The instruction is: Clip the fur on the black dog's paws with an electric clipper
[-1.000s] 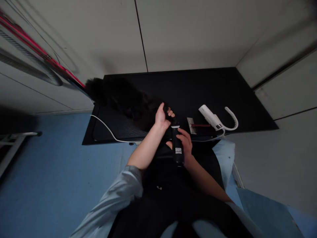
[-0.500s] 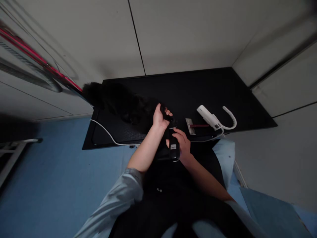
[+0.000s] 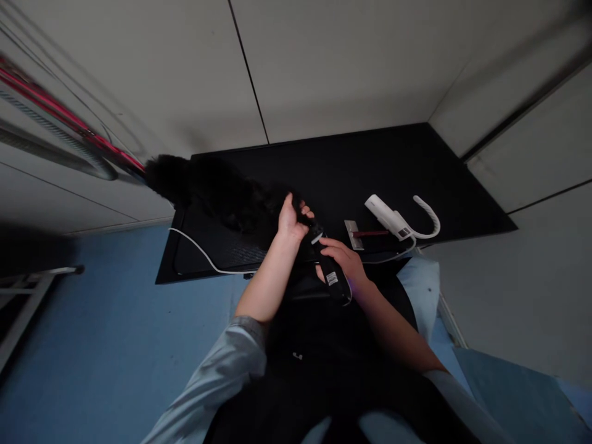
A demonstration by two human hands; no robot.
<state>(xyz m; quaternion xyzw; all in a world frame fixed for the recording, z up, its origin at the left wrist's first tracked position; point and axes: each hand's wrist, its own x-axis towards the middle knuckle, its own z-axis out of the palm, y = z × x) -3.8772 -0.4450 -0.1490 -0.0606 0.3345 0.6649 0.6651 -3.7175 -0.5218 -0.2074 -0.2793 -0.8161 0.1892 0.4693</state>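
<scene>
A black furry dog (image 3: 217, 191) is on the black table (image 3: 361, 160), stretching from the left end toward the middle. Its dark coat blends into the tabletop, so its outline is hard to make out. My left hand (image 3: 294, 217) is wrapped around a furry limb, which looks like the dog's leg. In my right hand (image 3: 345, 262) are black hair clippers (image 3: 333, 277) with a pale label. Their light-edged blade end is close to the fur just below my left fingers; whether it touches cannot be made out.
Right of my hands lie a slicker brush (image 3: 354, 235) with a reddish handle and a white handheld device (image 3: 389, 217) with a curved arm. A white cord (image 3: 197, 245) crosses the table's near edge. Behind the table stands a pale wall (image 3: 351, 61); a pink-red strap (image 3: 69, 117) slants at left.
The clippers have tilted, their rear end swinging right while the blade stays near the limb. My left hand has shifted slightly left, still around the limb.
</scene>
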